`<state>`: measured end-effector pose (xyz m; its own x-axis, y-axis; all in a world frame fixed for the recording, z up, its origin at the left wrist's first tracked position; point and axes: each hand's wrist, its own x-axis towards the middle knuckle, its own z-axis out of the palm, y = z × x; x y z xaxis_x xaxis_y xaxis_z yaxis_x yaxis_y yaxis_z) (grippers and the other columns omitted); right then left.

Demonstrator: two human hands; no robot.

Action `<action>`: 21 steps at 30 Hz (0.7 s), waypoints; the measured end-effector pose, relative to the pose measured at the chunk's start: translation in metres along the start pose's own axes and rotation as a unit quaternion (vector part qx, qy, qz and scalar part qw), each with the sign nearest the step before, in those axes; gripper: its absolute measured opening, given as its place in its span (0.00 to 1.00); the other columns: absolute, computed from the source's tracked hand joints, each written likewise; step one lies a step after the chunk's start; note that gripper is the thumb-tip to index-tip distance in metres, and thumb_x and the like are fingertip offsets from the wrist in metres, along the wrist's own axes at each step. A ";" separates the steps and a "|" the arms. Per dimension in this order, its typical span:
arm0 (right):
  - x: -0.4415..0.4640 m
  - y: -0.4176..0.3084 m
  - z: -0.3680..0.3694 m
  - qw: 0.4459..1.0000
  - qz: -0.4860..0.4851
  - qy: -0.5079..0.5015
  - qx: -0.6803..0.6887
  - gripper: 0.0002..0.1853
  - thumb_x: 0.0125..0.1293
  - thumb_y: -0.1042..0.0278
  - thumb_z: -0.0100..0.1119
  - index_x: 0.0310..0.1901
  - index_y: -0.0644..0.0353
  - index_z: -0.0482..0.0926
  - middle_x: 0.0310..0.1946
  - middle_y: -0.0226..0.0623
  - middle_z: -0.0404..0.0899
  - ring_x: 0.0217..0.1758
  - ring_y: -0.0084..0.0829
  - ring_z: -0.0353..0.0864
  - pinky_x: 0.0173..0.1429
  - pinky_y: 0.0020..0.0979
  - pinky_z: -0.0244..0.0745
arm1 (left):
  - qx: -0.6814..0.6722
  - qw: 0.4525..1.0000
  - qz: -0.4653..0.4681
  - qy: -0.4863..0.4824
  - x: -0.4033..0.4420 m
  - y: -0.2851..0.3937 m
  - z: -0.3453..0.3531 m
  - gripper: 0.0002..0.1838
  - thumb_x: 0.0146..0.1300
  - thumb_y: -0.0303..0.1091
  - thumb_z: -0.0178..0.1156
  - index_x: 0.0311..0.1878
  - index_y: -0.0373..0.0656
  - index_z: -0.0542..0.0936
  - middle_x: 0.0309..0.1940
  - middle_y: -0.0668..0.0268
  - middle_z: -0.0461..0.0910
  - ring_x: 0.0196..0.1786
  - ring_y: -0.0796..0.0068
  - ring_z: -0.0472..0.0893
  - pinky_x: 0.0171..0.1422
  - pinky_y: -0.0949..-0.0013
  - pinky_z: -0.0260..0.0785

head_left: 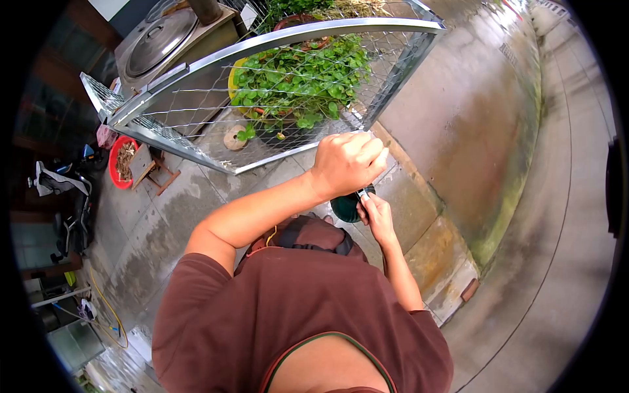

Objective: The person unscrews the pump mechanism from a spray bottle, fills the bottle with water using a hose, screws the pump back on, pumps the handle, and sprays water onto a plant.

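Observation:
My left hand (347,162) is closed in a fist in front of my chest, above a dark green round container (346,207); what it holds, if anything, is hidden. Lower and to the right, my right hand (377,213) is closed on a small silver and dark handle (363,194) at the container's right edge. The container is partly covered by my left wrist, so its contents do not show clearly.
A metal mesh fence (275,40) stands ahead, with leafy green plants (301,75) behind it. At the left are a red basin (122,162), a small wooden stool (156,171) and a parked scooter (75,203). A low ledge (419,173) borders wet concrete on the right.

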<state>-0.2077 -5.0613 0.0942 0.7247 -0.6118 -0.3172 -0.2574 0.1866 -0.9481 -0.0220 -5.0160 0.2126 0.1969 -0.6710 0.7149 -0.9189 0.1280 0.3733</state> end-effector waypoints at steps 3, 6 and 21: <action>-0.005 -0.012 0.005 1.000 -0.019 0.002 -0.009 0.19 0.76 0.59 0.51 0.28 0.61 0.74 0.16 0.25 0.69 0.17 0.16 0.63 0.22 0.24 0.58 | 0.006 1.000 -0.011 -0.026 -0.044 -0.010 0.024 0.12 0.59 0.34 0.63 0.22 0.46 0.73 0.18 0.64 0.70 0.19 0.63 0.76 0.23 0.62 0.68; -0.006 -0.021 0.006 0.999 -0.034 -0.005 -0.029 0.19 0.76 0.59 0.50 0.28 0.61 0.74 0.16 0.25 0.69 0.17 0.16 0.63 0.22 0.24 0.58 | 0.008 0.998 -0.015 -0.058 -0.066 -0.012 0.038 0.11 0.59 0.35 0.63 0.24 0.47 0.73 0.19 0.65 0.71 0.20 0.63 0.78 0.23 0.61 0.70; -0.011 -0.004 -0.005 0.999 -0.003 0.035 0.012 0.18 0.77 0.58 0.47 0.30 0.60 0.74 0.17 0.24 0.68 0.16 0.16 0.62 0.22 0.23 0.56 | -0.037 0.986 -0.055 -0.153 -0.046 -0.009 0.023 0.23 0.61 0.53 0.65 0.47 0.43 0.81 0.35 0.60 0.79 0.35 0.57 0.83 0.37 0.58 0.76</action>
<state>-0.2185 -5.0593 0.1018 0.6801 -0.6648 -0.3090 -0.2363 0.2002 -0.9508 -0.0307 -5.0034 0.1627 0.1718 -0.8712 0.4598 -0.8679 0.0869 0.4890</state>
